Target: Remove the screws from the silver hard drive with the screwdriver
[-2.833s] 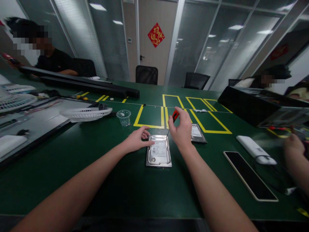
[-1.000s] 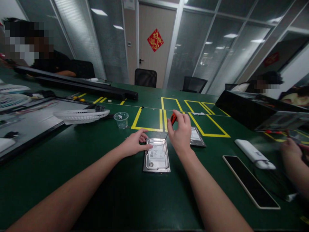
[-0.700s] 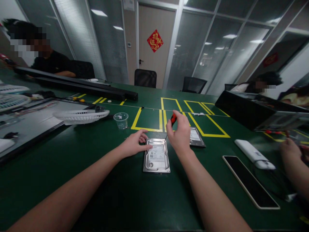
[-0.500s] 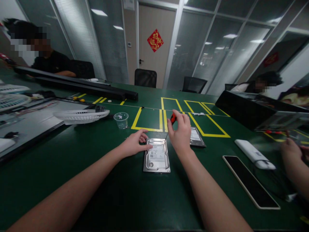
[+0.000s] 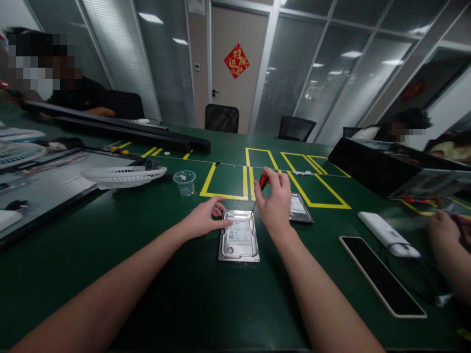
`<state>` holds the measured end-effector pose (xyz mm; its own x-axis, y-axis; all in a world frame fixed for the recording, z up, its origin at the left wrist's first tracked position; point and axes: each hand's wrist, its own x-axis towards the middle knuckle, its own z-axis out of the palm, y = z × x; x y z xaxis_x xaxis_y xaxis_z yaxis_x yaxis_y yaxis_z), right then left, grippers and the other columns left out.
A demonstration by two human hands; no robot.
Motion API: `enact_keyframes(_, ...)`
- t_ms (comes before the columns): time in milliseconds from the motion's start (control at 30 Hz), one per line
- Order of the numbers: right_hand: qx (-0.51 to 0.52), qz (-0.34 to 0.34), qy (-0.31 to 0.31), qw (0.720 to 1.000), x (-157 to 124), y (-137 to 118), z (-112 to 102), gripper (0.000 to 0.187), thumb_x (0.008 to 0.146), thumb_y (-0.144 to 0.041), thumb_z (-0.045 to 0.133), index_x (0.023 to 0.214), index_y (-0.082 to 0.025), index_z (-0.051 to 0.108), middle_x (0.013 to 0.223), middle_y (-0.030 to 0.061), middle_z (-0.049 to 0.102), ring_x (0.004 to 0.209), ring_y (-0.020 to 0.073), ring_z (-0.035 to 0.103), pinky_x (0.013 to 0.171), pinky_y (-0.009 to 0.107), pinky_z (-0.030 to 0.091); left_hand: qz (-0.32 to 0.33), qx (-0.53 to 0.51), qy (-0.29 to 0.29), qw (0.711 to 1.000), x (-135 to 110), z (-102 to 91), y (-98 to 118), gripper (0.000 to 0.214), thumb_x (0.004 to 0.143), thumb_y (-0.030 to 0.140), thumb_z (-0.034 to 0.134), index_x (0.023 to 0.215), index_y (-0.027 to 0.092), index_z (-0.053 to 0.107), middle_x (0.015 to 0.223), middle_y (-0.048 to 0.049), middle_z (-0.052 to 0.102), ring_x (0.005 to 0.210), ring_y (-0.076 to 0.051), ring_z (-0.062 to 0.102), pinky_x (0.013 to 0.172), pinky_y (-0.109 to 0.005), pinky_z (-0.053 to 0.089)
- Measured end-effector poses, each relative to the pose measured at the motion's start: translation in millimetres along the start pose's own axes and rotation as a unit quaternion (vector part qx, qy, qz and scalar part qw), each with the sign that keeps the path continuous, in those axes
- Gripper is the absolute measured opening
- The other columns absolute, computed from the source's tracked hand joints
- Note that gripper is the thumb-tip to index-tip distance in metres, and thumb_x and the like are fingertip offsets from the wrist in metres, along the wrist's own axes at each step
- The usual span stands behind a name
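Note:
A silver hard drive [image 5: 241,242] lies flat on the green table, its white label facing up. My left hand [image 5: 206,218] steadies its upper left side, thumb resting on the label and fingers curled by the corner. In my right hand [image 5: 275,201] is a screwdriver [image 5: 264,180] with a red and black handle, held upright at a tilt in a pinch. Its thin shaft points down to the drive's upper right edge; the exact contact at the tip is too small to make out. A second hard drive [image 5: 300,210] sits behind my right hand, partly hidden by it.
A clear plastic cup [image 5: 185,184] with small bits inside stands left of the drive. White fan-like parts [image 5: 125,175] and a large panel [image 5: 55,191] lie at left. To the right are a phone [image 5: 382,277], a white power bank [image 5: 388,234], a black case [image 5: 386,166] and another person's hand [image 5: 445,230].
The screwdriver has shifted very slightly, its shaft leaning a little more to the left. My left hand and the hard drive stay in place. The other person's hand at right moved slightly.

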<state>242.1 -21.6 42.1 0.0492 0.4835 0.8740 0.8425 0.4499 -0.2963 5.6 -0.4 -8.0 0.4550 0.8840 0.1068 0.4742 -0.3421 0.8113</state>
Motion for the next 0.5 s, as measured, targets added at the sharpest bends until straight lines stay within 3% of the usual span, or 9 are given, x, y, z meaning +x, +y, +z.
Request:
enact_keyframes(233,0.02,-0.028,0.0,0.999,-0.6,1.2,2.8,0.042,0.099,-0.02,0.054,0.14,-0.015,0.058,0.117,0.0153,0.069,0.107,0.0282,0.063,0.096,0.049,0.054,0.001,0.001,-0.004,1.0,0.0,-0.1,-0.5,0.084,0.077,0.056,0.086,0.143,0.017,0.052,0.12,-0.0118,0.071,0.099,-0.026,0.067,0.09,-0.044,0.056)
enact_keyframes(500,0.007,-0.009,0.001,1.0,0.1,-0.3,1.1,0.038,0.101,-0.025,0.058,0.138,-0.02,0.062,0.111,0.0135,0.064,0.103,0.0273,0.062,0.092,0.048,0.055,-0.002,-0.004,0.0,1.0,-0.7,-0.4,2.4,0.083,0.075,0.056,0.087,0.142,0.019,0.054,0.118,-0.0113,0.072,0.1,-0.027,0.068,0.09,-0.044,0.056)
